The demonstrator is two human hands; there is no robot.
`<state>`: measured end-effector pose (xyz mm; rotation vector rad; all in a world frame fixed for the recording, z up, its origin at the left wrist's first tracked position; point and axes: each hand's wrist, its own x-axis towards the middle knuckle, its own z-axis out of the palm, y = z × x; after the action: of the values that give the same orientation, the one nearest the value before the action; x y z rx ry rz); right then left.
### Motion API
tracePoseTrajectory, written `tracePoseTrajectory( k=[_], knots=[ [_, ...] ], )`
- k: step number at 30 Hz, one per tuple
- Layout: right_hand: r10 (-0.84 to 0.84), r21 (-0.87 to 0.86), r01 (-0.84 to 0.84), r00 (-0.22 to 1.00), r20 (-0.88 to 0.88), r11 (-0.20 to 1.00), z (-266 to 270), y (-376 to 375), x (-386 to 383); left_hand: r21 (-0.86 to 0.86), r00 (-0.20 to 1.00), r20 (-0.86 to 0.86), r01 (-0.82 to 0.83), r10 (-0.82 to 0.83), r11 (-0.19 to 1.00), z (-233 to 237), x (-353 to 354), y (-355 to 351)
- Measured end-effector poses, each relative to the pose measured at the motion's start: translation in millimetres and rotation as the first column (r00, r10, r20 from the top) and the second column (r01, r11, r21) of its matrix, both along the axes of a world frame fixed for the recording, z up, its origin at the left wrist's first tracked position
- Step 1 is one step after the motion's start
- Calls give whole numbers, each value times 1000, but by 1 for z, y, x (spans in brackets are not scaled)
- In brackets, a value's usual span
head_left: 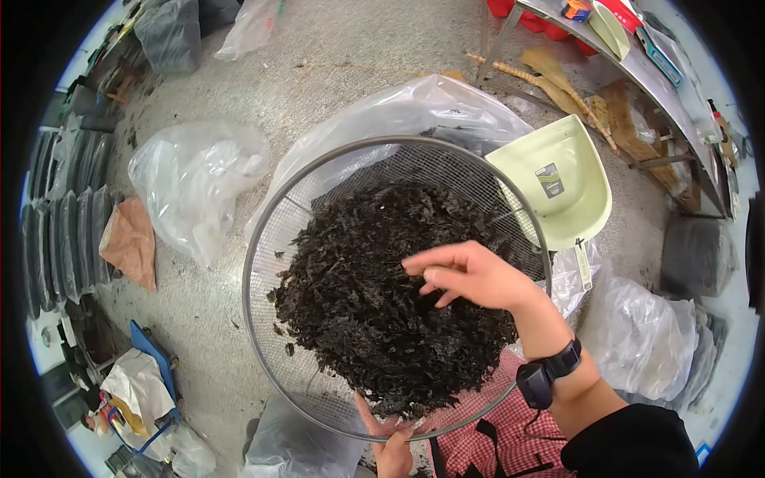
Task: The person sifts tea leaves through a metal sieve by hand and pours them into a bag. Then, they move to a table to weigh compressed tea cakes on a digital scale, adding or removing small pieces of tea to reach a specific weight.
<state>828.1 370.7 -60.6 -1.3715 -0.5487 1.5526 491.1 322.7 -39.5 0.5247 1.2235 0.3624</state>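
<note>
A large round wire-mesh sieve (pixel 253 319) with a grey rim is held level in front of me. Heaped in it are dark, crinkled dried flakes that look like seaweed (pixel 382 271). My left hand (pixel 394 454) grips the near rim from below, and part of a finger shows through the mesh. Over the right side of the heap hovers my right hand (pixel 474 275), its fingers apart and bent downward, with nothing visible in them. A dark device is strapped to that wrist.
Behind the sieve lies a big clear plastic bag (pixel 398 103). A pale green dustpan (pixel 586 183) overlaps the sieve's right rim. More plastic bags (pixel 199 183) and a brown paper piece (pixel 130 239) lie on the floor. Dark packed bundles (pixel 68 239) line the left; a metal table (pixel 629 72) stands right.
</note>
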Motion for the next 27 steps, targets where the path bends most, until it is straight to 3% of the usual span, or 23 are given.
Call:
tracePoseTrajectory(
  k=[1, 3, 5, 7, 8, 10, 14, 22, 27],
  knots=[
    [221, -17, -250, 821, 526, 968, 1, -2, 5, 3, 1000, -1, 1, -1, 1000, 0, -1, -2],
    [-10, 82, -103, 559, 829, 991, 6, 3, -4, 4, 1000, -7, -2, 2, 1000, 0, -4, -4],
    [-198, 196, 47, 390, 899, 980, -3, 28, -6, 5, 1000, -8, 6, -6, 1000, -1, -9, -6],
    [-171, 97, 216, 357, 918, 972, -15, 52, -10, 17, 1000, 1, 28, -28, 999, -4, -16, -9],
    [-170, 96, 217, 356, 919, 971, -26, 62, -11, 25, 999, 5, 46, -46, 999, -6, -21, -12],
    [-12, -64, 239, 305, 952, 969, -49, 78, -13, 58, 995, 14, 94, -95, 994, -12, -33, -19],
    [-191, 84, 327, 308, 932, 941, -63, 79, -15, 3, 998, 2, 55, -55, 998, -6, -24, -14],
    [-171, 62, 281, 384, 907, 958, -54, 67, -14, -74, 1000, -12, 14, -15, 997, 2, -21, -18],
    [-173, 96, 259, 297, 939, 961, -66, 73, -18, -91, 1000, -9, -4, 3, 996, 2, -19, -14]
  ],
)
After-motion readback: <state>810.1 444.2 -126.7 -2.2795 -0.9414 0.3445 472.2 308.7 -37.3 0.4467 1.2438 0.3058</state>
